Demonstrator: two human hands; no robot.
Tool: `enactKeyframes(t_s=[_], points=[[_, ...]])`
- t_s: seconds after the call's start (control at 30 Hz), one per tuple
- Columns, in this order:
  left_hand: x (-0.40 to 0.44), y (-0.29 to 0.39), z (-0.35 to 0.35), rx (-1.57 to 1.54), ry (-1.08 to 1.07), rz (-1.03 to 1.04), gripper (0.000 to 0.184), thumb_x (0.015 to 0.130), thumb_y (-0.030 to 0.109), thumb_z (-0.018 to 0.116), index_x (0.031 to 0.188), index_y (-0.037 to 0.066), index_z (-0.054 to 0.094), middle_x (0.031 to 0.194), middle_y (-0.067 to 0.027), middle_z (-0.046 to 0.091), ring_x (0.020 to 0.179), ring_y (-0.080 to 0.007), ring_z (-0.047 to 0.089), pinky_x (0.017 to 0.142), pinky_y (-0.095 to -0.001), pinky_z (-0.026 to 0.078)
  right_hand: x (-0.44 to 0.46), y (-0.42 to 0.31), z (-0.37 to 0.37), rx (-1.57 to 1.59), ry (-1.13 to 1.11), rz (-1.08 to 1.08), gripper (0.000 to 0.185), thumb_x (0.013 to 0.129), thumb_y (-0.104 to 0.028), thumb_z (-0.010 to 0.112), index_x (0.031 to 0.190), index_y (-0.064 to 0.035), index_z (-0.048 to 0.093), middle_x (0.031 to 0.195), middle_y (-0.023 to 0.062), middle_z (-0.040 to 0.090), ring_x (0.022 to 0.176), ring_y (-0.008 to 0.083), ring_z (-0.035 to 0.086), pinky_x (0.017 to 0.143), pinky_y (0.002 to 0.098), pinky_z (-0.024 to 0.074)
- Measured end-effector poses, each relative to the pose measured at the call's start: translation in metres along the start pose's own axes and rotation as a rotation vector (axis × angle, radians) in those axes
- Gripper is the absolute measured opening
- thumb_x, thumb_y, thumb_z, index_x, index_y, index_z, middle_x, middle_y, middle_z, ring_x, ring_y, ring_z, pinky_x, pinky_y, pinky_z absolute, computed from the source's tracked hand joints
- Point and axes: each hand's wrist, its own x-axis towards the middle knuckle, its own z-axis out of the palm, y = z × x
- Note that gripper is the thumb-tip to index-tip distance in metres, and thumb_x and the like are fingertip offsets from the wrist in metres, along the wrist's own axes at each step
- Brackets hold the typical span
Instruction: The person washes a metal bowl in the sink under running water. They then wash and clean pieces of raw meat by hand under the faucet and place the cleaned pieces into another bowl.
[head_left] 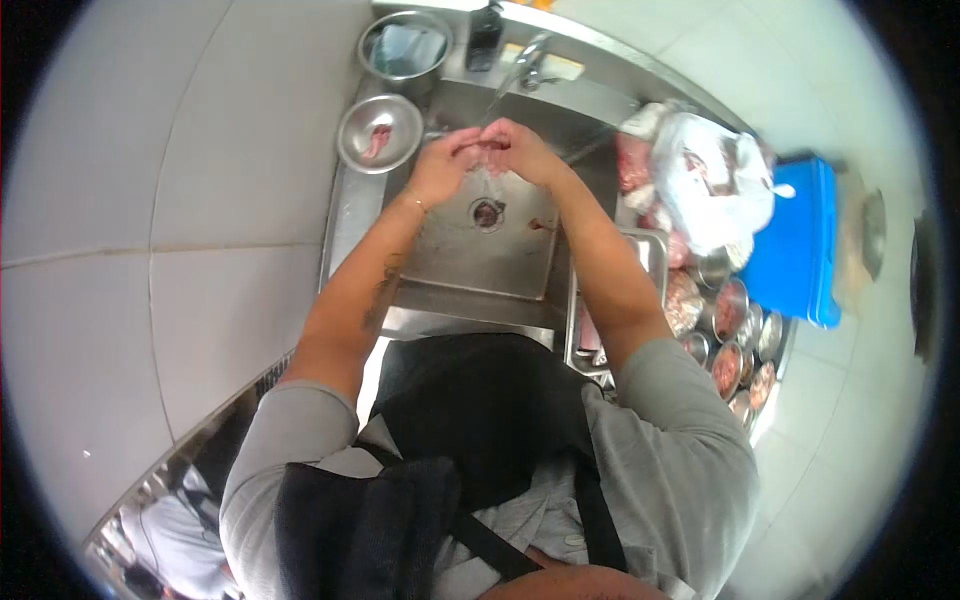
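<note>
Near the far edge of the sink (450, 265), under the tap (526, 62), your left hand (441, 170) and right hand (522, 152) pinch a small pinkish piece (488, 157) between them; it's probably light, soft and slippery when wet, so hold it gently by both ends

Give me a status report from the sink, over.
Left hand, right hand together under running tap. Pinkish piece apparently between them, mostly hidden. Reddish-dark scraps at the drain.
</note>
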Motion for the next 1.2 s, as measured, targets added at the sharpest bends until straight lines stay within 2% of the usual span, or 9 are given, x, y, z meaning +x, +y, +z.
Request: enactKeyframes(t_s=[0.23,0.47,0.57,0.63,0.67,0.77,0.83,1.03,1.2], points=[[0.022,-0.004,0.007,-0.639,-0.230,-0.174,0.035,0.098,0.004,0.056,0.130,-0.009,0.057,0.118,-0.0130,0.068,0.103,-0.0179,0.066,0.089,-0.0300,0.053,-0.030,-0.017,-0.011,0.281,0.311,0.028,0.024,0.095,-0.012,0.068,0.118,-0.0039,0.066,0.097,0.0050,0.071,0.084,0.0132,0.067,0.074,0.0266,0.0551],[0.055,-0.001,0.010,-0.795,-0.317,-0.097,0.034,0.098,0.005,0.059,0.129,-0.008,0.055,0.120,-0.0149,0.066,0.110,-0.0209,0.065,0.095,-0.0325,0.053,-0.011,-0.027,0.003,0.281,0.393,-0.026,0.026,0.096,-0.015,0.067,0.118,-0.0015,0.066,0.100,0.0071,0.070,0.080,0.0153,0.069,0.074,0.0292,0.0581],[0.065,0.000,0.018,-0.760,-0.233,-0.220,0.028,0.101,0.006,0.053,0.126,-0.005,0.058,0.112,-0.0136,0.068,0.101,-0.0216,0.068,0.085,-0.0348,0.056,0.005,-0.019,-0.009,0.267,0.423,0.027,0.030,0.098,-0.015,0.065,0.123,0.0000,0.062,0.101,0.0106,0.069,0.073,0.0165,0.069,0.072,0.0318,0.0594],[0.069,0.008,0.019,-0.819,-0.208,-0.206,0.028,0.101,0.007,0.053,0.126,-0.003,0.058,0.111,-0.0124,0.068,0.100,-0.0218,0.068,0.084,-0.0344,0.056,0.014,-0.024,-0.014,0.233,0.721,-0.071,0.026,0.098,-0.015,0.063,0.119,0.0008,0.064,0.097,0.0128,0.070,0.071,0.0178,0.069,0.068,0.0310,0.0584],[0.069,0.013,0.019,-0.874,-0.187,-0.198,0.027,0.101,0.009,0.053,0.127,-0.002,0.057,0.110,-0.0111,0.068,0.099,-0.0219,0.068,0.082,-0.0340,0.056,0.021,-0.012,-0.015,0.211,0.903,-0.107,0.021,0.096,-0.019,0.067,0.103,-0.0002,0.071,0.086,0.0096,0.072,0.067,0.0152,0.066,0.063,0.0281,0.0538],[0.083,-0.002,0.023,-0.937,-0.104,-0.162,0.026,0.102,0.010,0.051,0.127,0.001,0.055,0.113,-0.0093,0.066,0.105,-0.0213,0.066,0.084,-0.0339,0.055,-0.001,-0.038,-0.003,-0.236,0.805,0.045,0.023,0.087,-0.027,0.076,0.095,-0.0060,0.077,0.082,0.0058,0.074,0.072,0.0163,0.067,0.066,0.0320,0.0513],[0.087,-0.015,0.027,-0.938,-0.117,-0.138,0.026,0.102,0.009,0.051,0.127,0.003,0.054,0.115,-0.0083,0.065,0.107,-0.0196,0.064,0.086,-0.0349,0.053,0.011,-0.015,0.001,-0.212,0.809,-0.040,0.022,0.082,-0.026,0.080,0.087,-0.0053,0.077,0.075,0.0029,0.073,0.067,0.0136,0.063,0.063,0.0321,0.0490],[0.085,-0.023,0.028,-1.037,-0.203,-0.095,0.022,0.100,0.012,0.058,0.121,0.006,0.056,0.111,-0.0059,0.064,0.098,-0.0152,0.061,0.078,-0.0295,0.049,0.029,0.020,-0.005,0.275,0.658,-0.078,0.011,0.084,-0.010,0.073,0.091,-0.0016,0.074,0.079,0.0037,0.071,0.067,0.0113,0.061,0.061,0.0273,0.0482],[0.080,-0.021,0.025,-0.665,0.029,-0.136,0.022,0.098,0.011,0.063,0.117,0.002,0.056,0.106,-0.0074,0.065,0.092,-0.0166,0.062,0.078,-0.0313,0.051,0.022,0.013,0.003,0.593,0.530,-0.089,0.008,0.094,-0.005,0.065,0.100,-0.0019,0.068,0.090,0.0045,0.070,0.076,0.0108,0.064,0.068,0.0236,0.0529]])
